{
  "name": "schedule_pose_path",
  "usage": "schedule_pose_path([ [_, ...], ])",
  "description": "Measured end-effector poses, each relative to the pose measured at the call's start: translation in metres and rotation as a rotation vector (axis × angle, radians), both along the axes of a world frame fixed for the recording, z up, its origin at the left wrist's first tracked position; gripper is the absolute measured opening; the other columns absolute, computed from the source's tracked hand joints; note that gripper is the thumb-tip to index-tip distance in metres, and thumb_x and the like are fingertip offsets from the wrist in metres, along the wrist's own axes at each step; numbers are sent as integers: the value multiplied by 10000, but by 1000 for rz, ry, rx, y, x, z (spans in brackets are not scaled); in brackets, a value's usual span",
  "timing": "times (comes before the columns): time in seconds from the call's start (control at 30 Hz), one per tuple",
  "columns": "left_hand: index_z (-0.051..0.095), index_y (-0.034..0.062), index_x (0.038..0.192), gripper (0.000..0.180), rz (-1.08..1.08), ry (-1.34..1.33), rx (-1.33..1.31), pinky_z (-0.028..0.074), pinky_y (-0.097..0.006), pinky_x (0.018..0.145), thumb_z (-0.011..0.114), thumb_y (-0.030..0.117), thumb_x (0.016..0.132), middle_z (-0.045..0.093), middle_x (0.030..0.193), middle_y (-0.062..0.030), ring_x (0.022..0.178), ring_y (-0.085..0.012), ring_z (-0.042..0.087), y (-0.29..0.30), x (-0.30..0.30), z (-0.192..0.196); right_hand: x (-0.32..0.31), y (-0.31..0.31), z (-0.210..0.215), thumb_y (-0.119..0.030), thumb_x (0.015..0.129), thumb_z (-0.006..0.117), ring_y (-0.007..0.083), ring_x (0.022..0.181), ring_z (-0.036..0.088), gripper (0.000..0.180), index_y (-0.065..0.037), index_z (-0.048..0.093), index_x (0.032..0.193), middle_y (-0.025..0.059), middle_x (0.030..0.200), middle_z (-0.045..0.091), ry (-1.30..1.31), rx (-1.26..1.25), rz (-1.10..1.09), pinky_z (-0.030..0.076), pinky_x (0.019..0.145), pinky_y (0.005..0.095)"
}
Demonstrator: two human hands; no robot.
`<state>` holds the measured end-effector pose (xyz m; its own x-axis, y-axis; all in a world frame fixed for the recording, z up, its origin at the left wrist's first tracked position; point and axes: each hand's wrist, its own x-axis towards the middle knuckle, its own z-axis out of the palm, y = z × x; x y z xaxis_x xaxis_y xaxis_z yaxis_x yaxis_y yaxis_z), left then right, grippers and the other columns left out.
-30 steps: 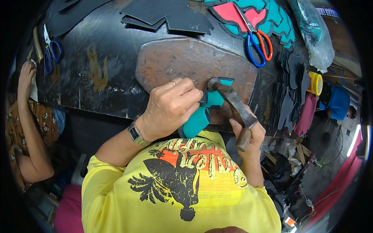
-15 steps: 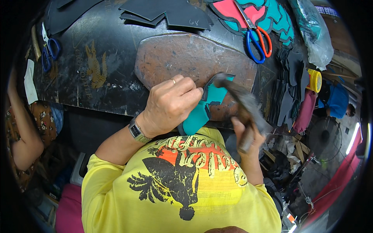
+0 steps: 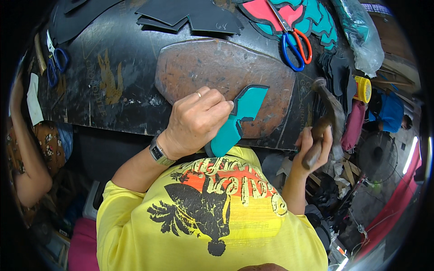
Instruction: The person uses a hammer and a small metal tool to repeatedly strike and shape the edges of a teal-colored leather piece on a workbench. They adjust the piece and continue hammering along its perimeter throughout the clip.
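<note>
head cam | 1 view | looks steeply down, close over dark workbench (image 3: pixel 113 104) | fisheye-bent rim

shirt: yellow short-sleeved tee, black bird-like figure over orange-red print with lettering | left wrist: metal-banded wristwatch (image 3: pixel 159 152) | left hand (image 3: pixel 199 119): ring on one finger

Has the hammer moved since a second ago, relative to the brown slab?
Yes. The hammer in the right hand has swung right, off the teal piece, and is now past the brown slab's right edge.
</note>
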<state>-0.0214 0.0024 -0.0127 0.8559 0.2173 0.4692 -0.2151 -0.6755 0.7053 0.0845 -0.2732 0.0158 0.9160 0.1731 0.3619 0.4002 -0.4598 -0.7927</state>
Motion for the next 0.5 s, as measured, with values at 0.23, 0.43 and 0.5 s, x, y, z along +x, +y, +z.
schedule_pose_path([
  [0.23, 733, 43, 939, 200, 1, 12, -20, 554, -356, 661, 813, 8, 759, 637, 847, -62, 783, -241, 670, 0, 1, 1, 26, 0, -8, 2, 918, 792, 231, 1093, 674, 335, 10, 633, 1212, 154, 1168, 714, -196, -340, 31, 510, 1003, 358],
  [0.43, 752, 35, 916, 208, -3, 67, -20, 532, -369, 653, 811, -41, 732, 689, 823, -75, 749, -262, 675, 1, 0, 3, 9, 76, -1, 57, 883, 737, 357, 1033, 718, 221, -45, 624, 1044, 220, 1179, 759, -158, -125, 749, 545, 921, 438],
  [0.5, 747, 57, 928, 208, 6, 44, -21, 539, -362, 660, 816, 2, 740, 662, 847, -56, 767, -247, 665, 1, 0, 2, 11, 94, -8, 36, 892, 742, 347, 1013, 713, 194, -46, 633, 1029, 212, 1160, 763, -89, -38, 778, 542, 912, 444],
])
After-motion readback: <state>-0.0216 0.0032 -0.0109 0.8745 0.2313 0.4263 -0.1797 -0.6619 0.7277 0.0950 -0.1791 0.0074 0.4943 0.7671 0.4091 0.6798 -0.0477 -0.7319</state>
